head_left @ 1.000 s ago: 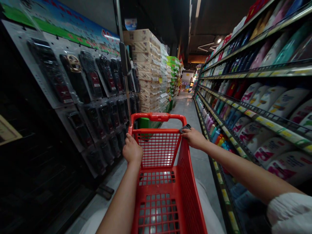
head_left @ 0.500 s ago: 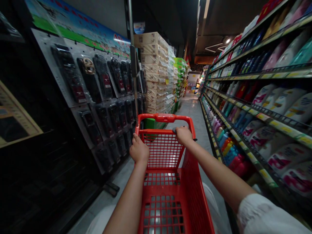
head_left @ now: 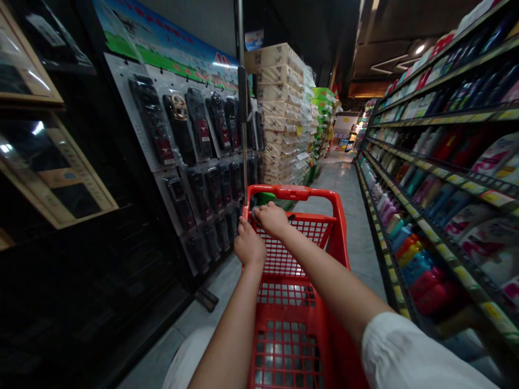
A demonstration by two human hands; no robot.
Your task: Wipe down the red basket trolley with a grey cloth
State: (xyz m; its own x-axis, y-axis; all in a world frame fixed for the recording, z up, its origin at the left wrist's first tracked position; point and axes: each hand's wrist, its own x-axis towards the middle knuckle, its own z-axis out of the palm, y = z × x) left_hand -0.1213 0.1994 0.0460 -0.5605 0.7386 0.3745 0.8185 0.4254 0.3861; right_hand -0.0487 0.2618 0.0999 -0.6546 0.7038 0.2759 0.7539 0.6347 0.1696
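Note:
A red plastic shopping cart (head_left: pixel 292 313) with a grid floor and back panel stands in front of me. My left hand (head_left: pixel 249 244) is closed on its left side rim, just below the corner of the handle. Close beside it, my right hand (head_left: pixel 273 219) presses down at the left end of the cart's upper crossbar. A small grey cloth (head_left: pixel 256 212) shows under the right fingers, mostly hidden by them. The red handle (head_left: pixel 290 191) runs just beyond both hands.
A rack of packaged belts (head_left: pixel 198 124) with a metal pole (head_left: pixel 244 151) stands close on the left. Stacked tissue packs (head_left: pixel 279 113) lie behind it. Shelves of bottles (head_left: pixel 438 194) line the right. A grey tiled aisle (head_left: pixel 336 183) runs ahead.
My right hand has slid left along the crossbar with the grey cloth, from the right end to beside my left hand. The left hand keeps its hold. The view has turned left.

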